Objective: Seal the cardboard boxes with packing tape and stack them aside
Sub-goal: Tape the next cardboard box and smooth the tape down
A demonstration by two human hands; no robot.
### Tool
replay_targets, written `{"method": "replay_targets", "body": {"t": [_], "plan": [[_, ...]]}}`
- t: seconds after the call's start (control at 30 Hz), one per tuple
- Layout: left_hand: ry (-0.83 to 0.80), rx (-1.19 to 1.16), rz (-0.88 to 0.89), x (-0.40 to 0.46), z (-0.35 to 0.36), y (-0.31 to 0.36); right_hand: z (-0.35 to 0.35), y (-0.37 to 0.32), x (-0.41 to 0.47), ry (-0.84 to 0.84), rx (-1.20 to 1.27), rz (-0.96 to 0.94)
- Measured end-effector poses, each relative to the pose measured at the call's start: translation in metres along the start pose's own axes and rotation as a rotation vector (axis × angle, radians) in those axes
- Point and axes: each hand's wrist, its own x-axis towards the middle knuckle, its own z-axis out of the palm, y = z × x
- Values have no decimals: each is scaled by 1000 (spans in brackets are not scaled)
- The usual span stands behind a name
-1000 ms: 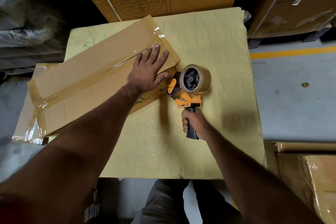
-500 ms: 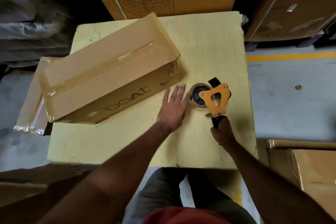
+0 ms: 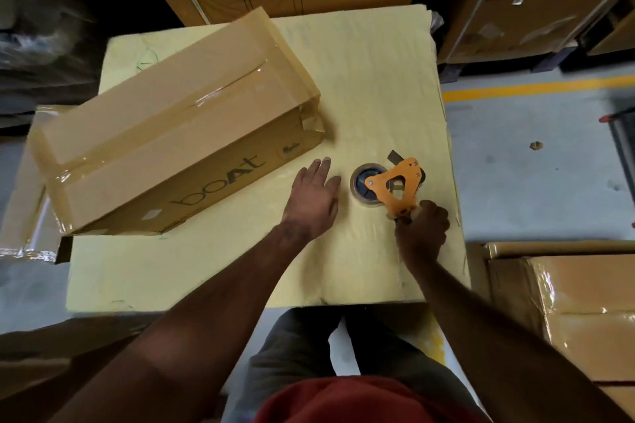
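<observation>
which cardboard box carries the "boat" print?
The taped brown cardboard box lying on the yellow table, left of the left hand; other boxes show none.

So the taped box point(image 3: 178, 134) sits on the left half of the table point(image 3: 374, 79), tape dispenser point(image 3: 390, 187) lying on its right half. Left hand point(image 3: 314, 197) is between them, right hand point(image 3: 421, 233) at the dispenser's near end. More boxes point(image 3: 577, 302) right of the table.

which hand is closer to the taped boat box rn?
Left. The left hand lies open on the yellow table, just right of the box, not touching. The right hand is farther right, holding the tape dispenser.
</observation>
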Motion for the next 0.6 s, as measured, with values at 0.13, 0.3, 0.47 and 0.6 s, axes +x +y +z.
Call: {"method": "replay_targets", "body": {"t": [0.13,0.3,0.47,0.6], "plan": [[398,47,35,26,-45,-37,6,-87,3,-110,489,-118],[203,164,-186,73,-106,-103,-16,-214,-7,-554,1337,213],[115,167,-168,85,-98,-131,-14,-266,-1,-694,1636,417],[140,154,-150,85,-95,-130,2,-276,12,-726,1510,510]]}}
